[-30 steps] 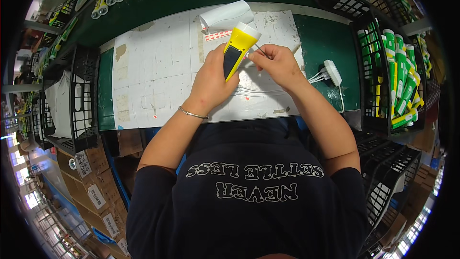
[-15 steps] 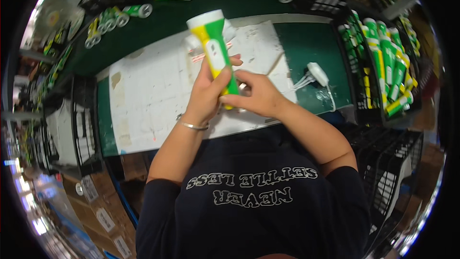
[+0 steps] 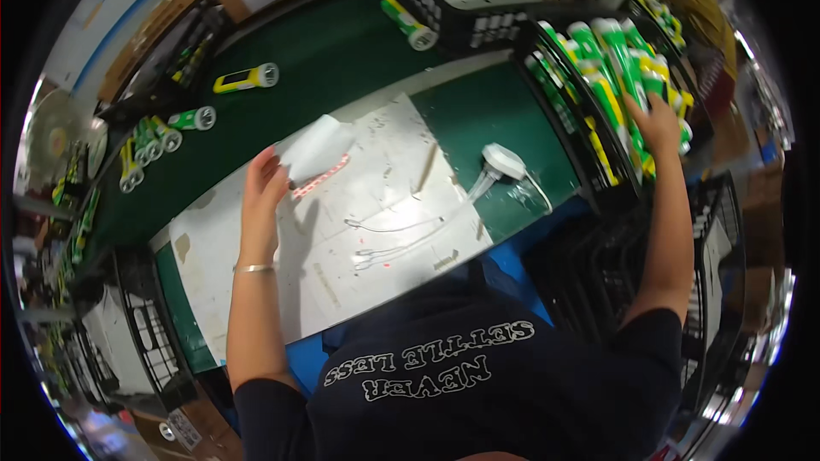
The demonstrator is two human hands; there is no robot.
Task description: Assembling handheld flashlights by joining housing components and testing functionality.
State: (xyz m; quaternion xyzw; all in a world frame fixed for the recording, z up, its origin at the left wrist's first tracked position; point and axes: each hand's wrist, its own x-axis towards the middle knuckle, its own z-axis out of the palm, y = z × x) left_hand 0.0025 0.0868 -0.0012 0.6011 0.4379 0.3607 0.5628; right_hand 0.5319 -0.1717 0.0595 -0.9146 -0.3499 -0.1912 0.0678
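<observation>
At the right, my right hand (image 3: 656,126) reaches into a black crate (image 3: 608,196) heaped with green, yellow and white flashlights. Its thumb and fingers are closed around the end of a green-and-white flashlight (image 3: 626,64) lying in the pile; part of the grip is hidden. My left hand (image 3: 266,183), with a bracelet at the wrist, is raised over the left part of the white work sheet (image 3: 312,265). Its fingers are loosely bent and apart, with nothing seen in them. Right beside its fingertips is a pale, blurred white object (image 3: 320,147) with a red-and-white strip (image 3: 321,177) by it.
White cables (image 3: 401,229) run across the sheet to a round white charger hub (image 3: 504,160). Single flashlights lie on the green table (image 3: 316,60), one yellow (image 3: 246,78), one green (image 3: 408,24). Several more sit at the left. Black crates (image 3: 141,329) flank the table.
Both hands held a green-and-yellow flashlight over the sheet before. My right hand has moved right into the crate; my left has let go and moved left. The view has turned rightward.
</observation>
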